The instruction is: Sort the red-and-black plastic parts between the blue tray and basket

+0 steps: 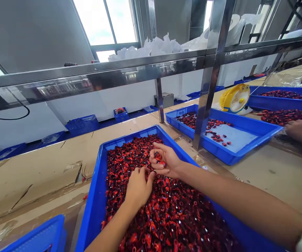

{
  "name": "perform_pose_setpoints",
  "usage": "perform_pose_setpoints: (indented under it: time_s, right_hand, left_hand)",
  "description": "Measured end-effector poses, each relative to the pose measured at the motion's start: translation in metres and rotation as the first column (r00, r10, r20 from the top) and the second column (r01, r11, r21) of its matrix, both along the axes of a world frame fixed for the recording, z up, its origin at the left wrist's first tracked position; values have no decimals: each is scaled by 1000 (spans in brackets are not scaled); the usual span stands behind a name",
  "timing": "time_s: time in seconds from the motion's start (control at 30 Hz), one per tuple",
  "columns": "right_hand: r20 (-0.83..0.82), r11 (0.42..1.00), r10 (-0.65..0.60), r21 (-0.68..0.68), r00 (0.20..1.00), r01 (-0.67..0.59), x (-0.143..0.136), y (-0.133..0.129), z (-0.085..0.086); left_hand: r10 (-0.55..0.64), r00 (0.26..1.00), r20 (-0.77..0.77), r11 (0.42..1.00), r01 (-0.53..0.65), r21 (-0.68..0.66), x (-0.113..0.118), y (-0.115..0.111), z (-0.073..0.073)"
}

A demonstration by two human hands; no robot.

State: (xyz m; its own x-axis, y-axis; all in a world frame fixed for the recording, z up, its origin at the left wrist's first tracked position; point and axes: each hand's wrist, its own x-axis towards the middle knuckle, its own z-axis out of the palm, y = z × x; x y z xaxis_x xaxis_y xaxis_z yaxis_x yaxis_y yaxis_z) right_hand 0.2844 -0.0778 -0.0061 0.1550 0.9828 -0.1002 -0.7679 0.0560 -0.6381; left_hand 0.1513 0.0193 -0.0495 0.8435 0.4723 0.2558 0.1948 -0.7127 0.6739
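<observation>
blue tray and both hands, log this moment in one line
left hand: low over red-black pieces | right hand: cupped, holding a few | blue tray: around the pieces | yellow fan: beyond, to the right

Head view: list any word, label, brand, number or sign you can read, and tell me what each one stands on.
None can be read.
Tray beside the fan: a small dark mark inside its end wall, too small and blurred to read.
Tray under the hands: no text visible on its walls.
Fan: no readable text.
</observation>
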Motion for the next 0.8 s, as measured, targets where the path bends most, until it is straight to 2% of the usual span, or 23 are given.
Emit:
perform_pose_setpoints:
  time_s: [0.07, 0.17, 0.33, 0.5, 0.67, 0.73, 0.8]
  right_hand:
    - [28, 996, -84, 24, 996, 83, 10, 0, -2]
    - [93, 989, -145, 34, 985, 142, 17, 0, -3]
    - [184, 990, -139, -6, 973, 142, 14, 1, -5]
    - [209, 984, -155, -50, 965, 169, 15, 4, -4]
    - [293, 971, -183, -93, 938, 218, 7, -7, 3]
    - [356, 976, -144, -102, 923, 192, -2, -14, 5]
    - [430, 987, -44, -121, 902, 106, -12, -7, 7]
  left_hand:
    - [-65, 995, -77, 997, 68, 40, 4, -18, -13]
    - [-144, 979, -147, 984, 157, 85, 3, -46, -18]
    - [-218, 939, -265, 959, 256, 118, -9, -73, -12]
    - [-264, 897, -354, 923, 341, 176, -24, -81, 3]
    - [-196, 908, -370, 919, 302, 252, -29, -79, 10]
    - [-125, 921, -368, 928, 240, 286, -27, -81, 8]
    - [-32, 929, -369, 936, 158, 315, -27, -79, 8]
